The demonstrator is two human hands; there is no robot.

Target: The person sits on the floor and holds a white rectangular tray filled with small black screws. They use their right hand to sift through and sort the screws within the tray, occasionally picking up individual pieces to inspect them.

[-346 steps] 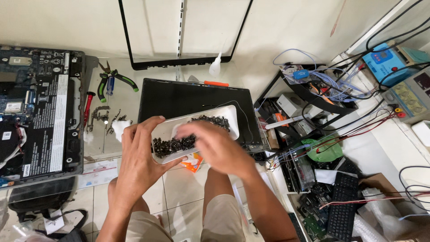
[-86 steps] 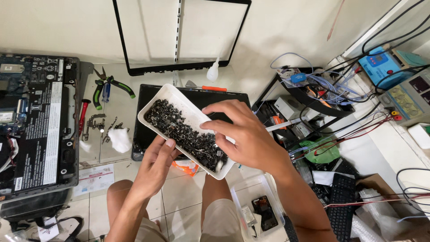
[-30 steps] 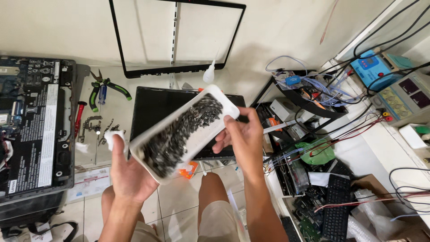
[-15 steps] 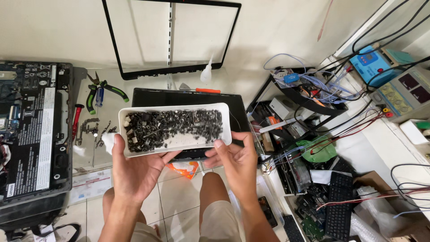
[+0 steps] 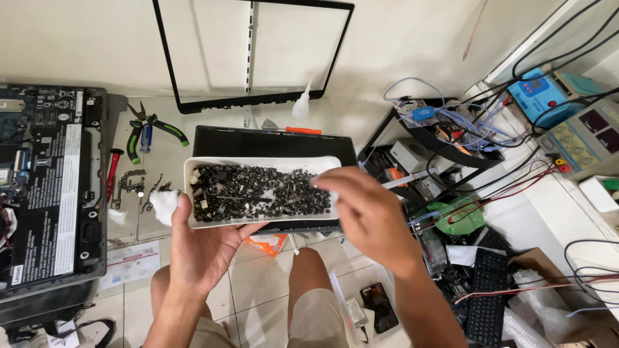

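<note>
A white rectangular tray (image 5: 193, 169) full of small black screws (image 5: 258, 193) is held level above my knees. My left hand (image 5: 203, 248) supports it from below, thumb on its left rim. My right hand (image 5: 364, 216) hovers over the tray's right end, fingers pinched together at the screws; whether they hold one is not visible. Under the tray lies a black laptop panel (image 5: 271, 140) on the tiled floor.
An opened laptop base (image 5: 48, 193) lies at left, with pliers (image 5: 151, 129), a red screwdriver (image 5: 111, 175) and metal brackets beside it. A black screen bezel (image 5: 251, 58) leans on the wall. Cables, a power supply (image 5: 583, 135), a keyboard (image 5: 487, 296) and a phone (image 5: 379, 308) crowd the right.
The tray went from tilted to level. My right hand has left the tray's underside and come over its right end; my left hand alone carries it now.
</note>
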